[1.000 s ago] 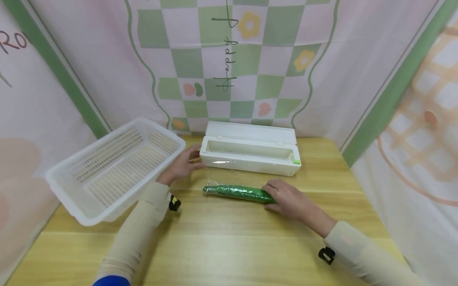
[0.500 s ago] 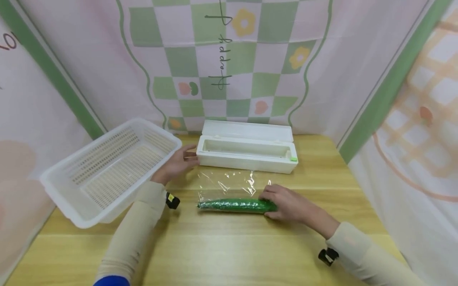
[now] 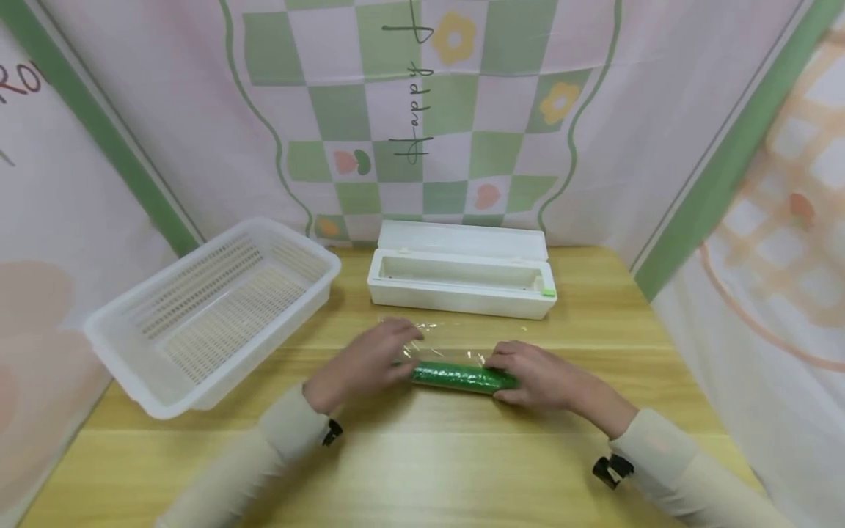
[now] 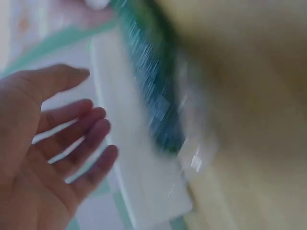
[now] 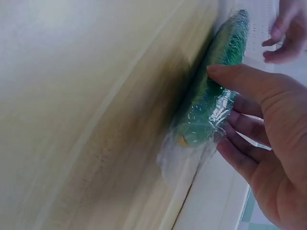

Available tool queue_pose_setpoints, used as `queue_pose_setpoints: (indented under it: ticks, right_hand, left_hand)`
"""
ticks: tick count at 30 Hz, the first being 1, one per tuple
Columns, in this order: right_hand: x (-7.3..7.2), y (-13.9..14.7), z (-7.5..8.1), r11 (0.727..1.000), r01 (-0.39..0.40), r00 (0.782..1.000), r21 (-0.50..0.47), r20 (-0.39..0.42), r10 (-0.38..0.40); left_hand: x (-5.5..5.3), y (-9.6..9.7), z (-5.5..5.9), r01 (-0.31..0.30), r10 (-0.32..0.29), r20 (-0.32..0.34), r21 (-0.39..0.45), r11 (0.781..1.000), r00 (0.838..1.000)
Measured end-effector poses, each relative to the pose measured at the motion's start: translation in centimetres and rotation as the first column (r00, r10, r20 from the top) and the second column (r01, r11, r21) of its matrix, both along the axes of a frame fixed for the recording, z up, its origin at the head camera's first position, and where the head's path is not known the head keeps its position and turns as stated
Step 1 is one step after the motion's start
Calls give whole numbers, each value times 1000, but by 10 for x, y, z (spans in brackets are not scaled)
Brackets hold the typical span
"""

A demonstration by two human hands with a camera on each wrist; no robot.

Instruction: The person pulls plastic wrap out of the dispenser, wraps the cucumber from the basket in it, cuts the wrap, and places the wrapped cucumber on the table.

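Observation:
A cucumber (image 3: 455,375) in clear plastic film lies crosswise on the wooden table. A loose flap of the film (image 3: 455,337) spreads behind it toward the white box. My right hand (image 3: 538,375) grips the cucumber's right end, thumb on the near side and fingers on the far side. In the right wrist view, crumpled film (image 5: 175,160) sticks out past that end. My left hand (image 3: 366,363) is at the cucumber's left end and hides its tip in the head view. The left wrist view, blurred, shows this hand (image 4: 57,139) with fingers spread, holding nothing.
Behind the cucumber stands a long white box (image 3: 462,297), its lid (image 3: 462,238) raised and a green tab at its right front corner. A white slotted basket (image 3: 297,334) sits at the left. A printed cloth (image 3: 449,110) hangs behind the table (image 3: 422,469).
My right hand has drawn the cucumber away from the box toward me, and the film flap now shows behind it. My left hand has left the box's left end for the cucumber's left end.

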State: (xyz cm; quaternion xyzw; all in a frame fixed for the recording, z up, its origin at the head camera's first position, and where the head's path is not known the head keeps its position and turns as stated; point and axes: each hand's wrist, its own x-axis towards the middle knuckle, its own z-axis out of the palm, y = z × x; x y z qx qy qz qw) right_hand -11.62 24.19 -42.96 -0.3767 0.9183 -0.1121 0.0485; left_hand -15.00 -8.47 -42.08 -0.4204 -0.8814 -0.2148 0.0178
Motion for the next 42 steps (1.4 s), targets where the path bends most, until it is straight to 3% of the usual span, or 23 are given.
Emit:
queue_pose_setpoints:
  ticks: [2,5,11,16,24,32,36,42]
  right_hand:
    - [-1,2,1,1000,-9,1000,-3,13,9]
    - [-3,4,1,1000,-22,998,-18,59,23]
    - [-4,6,2,999,-11,989,-47,147,18]
    - [-1,7,1,998,34,994,-52,108,-28]
    - [4,4,-2,996,64,997,-59,-46,-67]
    - [4,2,-10,995,78,993,-59,-79,-83]
    - [0,3,-10,995,82,995,-57,-43,-85]
    - [-6,5,-9,996,80,997,-37,17,-80]
  left_hand:
    - [8,10,-7,71,-76,-85,-59,996,993]
    - [15,22,-20,106,-128,-171,-130,986,977]
    - [20,33,-35,78,-112,-203,-168,983,973]
    - [19,37,-36,49,-84,-193,-179,983,978]
    - [16,39,-32,43,-66,-97,-224,974,993]
    - [11,41,-30,59,-74,-58,-224,973,996]
    - [10,42,-27,59,-80,-101,-204,977,992]
    - [11,48,-28,90,-128,-229,-169,981,965]
